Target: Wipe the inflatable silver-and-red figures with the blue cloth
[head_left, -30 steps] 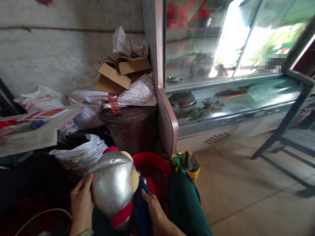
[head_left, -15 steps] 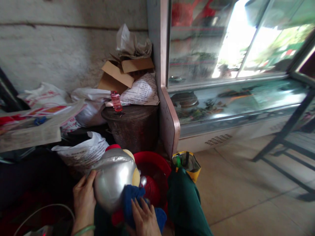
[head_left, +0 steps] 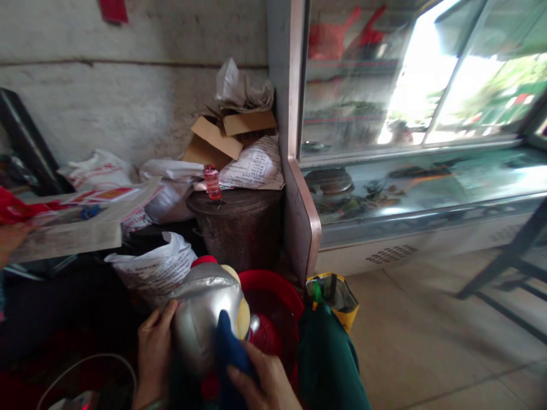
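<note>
My left hand point(head_left: 154, 350) cups the left side of a shiny silver stuffed toy head point(head_left: 200, 316) with yellow eyes and a red crest, low in the view. My right hand point(head_left: 262, 381) is closed on a dark blue cloth point(head_left: 228, 353) and presses it against the front of the silver head. Just behind the toy sits a red plastic basin point(head_left: 273, 293). My leg in dark green trousers point(head_left: 327, 361) lies to the right of the basin.
A dark round barrel point(head_left: 239, 228) with a small pink bottle point(head_left: 212, 182) on top stands behind, with cardboard and papers piled above. White plastic bags point(head_left: 156, 267) and newspapers lie at left. A glass display freezer point(head_left: 405, 159) fills the right. A yellow bag point(head_left: 337, 296) sits by its corner.
My right hand has brought the blue cloth up from below the toy onto the front of the silver head. My left hand stays on the toy. The view shifted slightly to the left.
</note>
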`<state>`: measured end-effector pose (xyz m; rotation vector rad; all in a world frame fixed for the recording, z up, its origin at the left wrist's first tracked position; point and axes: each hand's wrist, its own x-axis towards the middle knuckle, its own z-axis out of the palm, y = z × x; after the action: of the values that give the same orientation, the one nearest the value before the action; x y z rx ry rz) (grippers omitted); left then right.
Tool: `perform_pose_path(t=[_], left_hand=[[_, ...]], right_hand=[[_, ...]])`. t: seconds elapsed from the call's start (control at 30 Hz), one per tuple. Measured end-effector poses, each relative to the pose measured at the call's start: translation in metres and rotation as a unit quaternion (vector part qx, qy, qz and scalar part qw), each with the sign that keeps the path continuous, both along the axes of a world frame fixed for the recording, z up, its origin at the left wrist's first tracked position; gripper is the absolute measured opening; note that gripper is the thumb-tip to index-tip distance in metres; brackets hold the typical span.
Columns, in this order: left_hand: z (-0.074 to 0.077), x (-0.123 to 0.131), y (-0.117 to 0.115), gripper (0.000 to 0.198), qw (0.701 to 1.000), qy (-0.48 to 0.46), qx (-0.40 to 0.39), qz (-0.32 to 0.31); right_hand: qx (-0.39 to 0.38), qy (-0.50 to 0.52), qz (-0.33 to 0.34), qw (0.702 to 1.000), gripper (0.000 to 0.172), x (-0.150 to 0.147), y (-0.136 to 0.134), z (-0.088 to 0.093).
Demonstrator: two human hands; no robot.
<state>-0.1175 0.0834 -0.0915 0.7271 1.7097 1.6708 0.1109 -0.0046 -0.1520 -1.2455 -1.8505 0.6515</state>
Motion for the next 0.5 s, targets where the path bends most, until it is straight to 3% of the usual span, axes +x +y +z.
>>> perform_pose_path(t=[0.1,0.17,0.23,0.37,0.5], left_hand=[[0.004,0.005,0.0,0.064,0.997,-0.072,-0.011,0.005],[0.006,0.009,0.001,0.062,0.996,-0.091,0.001,0.008],[0.008,0.014,0.002,0.059,0.995,-0.1,0.019,0.006],[0.007,0.016,0.003,0.063,0.995,-0.101,-0.006,0.017],[0.001,0.002,0.004,0.061,0.998,-0.039,0.003,-0.04]], right_hand=[[0.052,0.062,-0.02,0.997,0.053,0.026,0.016,0.061],[0.057,0.01,0.005,0.998,0.057,0.024,0.031,0.092],[0.014,-0.08,0.021,0.996,0.06,0.009,0.045,0.107],[-0.03,-0.181,0.013,0.983,0.068,-0.028,0.058,0.097],[0.092,-0.203,-0.006,0.975,0.066,-0.053,0.049,0.08]])
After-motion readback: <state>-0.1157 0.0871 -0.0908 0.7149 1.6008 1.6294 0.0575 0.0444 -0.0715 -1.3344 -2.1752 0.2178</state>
